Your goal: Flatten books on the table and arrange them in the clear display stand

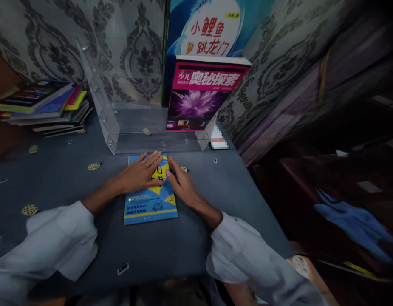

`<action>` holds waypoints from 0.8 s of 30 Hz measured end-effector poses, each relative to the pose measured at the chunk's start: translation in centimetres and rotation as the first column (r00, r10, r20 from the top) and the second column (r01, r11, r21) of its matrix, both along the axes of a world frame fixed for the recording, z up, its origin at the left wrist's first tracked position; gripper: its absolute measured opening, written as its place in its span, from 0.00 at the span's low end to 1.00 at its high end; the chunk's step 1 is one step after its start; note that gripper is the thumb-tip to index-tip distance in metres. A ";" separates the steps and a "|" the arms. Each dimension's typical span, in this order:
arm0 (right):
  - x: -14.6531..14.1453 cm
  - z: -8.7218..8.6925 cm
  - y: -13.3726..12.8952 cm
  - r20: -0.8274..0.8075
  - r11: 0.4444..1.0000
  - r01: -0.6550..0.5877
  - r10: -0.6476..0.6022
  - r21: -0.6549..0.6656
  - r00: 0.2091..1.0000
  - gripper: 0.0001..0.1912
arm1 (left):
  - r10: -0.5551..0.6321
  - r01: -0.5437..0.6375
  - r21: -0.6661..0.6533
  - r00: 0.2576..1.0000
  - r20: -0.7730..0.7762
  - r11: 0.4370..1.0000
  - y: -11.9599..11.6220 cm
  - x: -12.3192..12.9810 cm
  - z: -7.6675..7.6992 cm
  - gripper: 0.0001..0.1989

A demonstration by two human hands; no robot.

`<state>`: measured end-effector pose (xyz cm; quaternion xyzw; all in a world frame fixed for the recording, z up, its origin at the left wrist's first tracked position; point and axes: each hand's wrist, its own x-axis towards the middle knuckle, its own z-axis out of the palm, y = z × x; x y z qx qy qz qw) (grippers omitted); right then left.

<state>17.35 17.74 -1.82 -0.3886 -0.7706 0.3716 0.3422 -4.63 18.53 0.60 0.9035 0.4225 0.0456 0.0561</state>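
A blue and yellow book (151, 210) lies flat on the dark grey tablecloth. My left hand (140, 172) rests on its cover with fingers stretched out, hiding part of the title. Along the book's right edge lies my right hand (182, 180), its fingers extended and slightly bent. Just beyond the book stands a clear plastic rack (145, 142). A pink and purple book (201, 97) leans upright in the rack's right side, and behind it rises a larger blue book (212, 27).
A stack of books (43, 106) sits at the back left. Patterned curtain (139, 46) hangs behind the rack. Right of the rack is a small blurred-out item (218, 138). Beyond the table's right edge, a blue cloth (352, 221) lies in a dark area.
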 end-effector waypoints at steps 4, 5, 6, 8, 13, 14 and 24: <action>0.1 0.4 0.1 -0.051 0.994 0.036 -0.042 -0.103 0.998 0.39 | -0.045 0.045 -0.028 0.999 -0.012 0.999 0.6 0.7 0.4 0.47; 0.1 0.5 0.1 -0.056 0.991 0.045 -0.052 -0.122 0.997 0.40 | -0.053 0.053 -0.033 0.998 -0.016 0.998 0.6 0.7 0.5 0.48; 0.2 0.7 0.1 -0.060 0.989 0.053 -0.061 -0.137 0.996 0.40 | -0.062 0.062 -0.038 0.998 -0.020 0.997 0.6 0.8 0.6 0.48; 0.3 0.8 0.1 -0.068 0.987 0.061 -0.072 -0.149 0.995 0.40 | -0.083 0.082 -0.047 0.996 -0.020 0.996 0.6 0.8 0.9 0.46; 0.3 0.7 0.4 -0.031 0.985 0.091 -0.097 -0.150 0.995 0.38 | -0.130 0.129 -0.047 0.992 -0.001 0.990 0.6 0.6 0.7 0.41; 0.2 0.6 0.6 -0.025 0.984 0.098 -0.103 -0.150 0.994 0.38 | -0.137 0.137 -0.044 0.991 0.004 0.990 0.6 0.6 0.7 0.40; 0.4 0.7 0.9 -0.044 0.980 0.093 -0.103 -0.177 0.994 0.40 | -0.162 0.162 -0.050 0.987 0.008 0.986 -0.3 0.5 0.7 0.39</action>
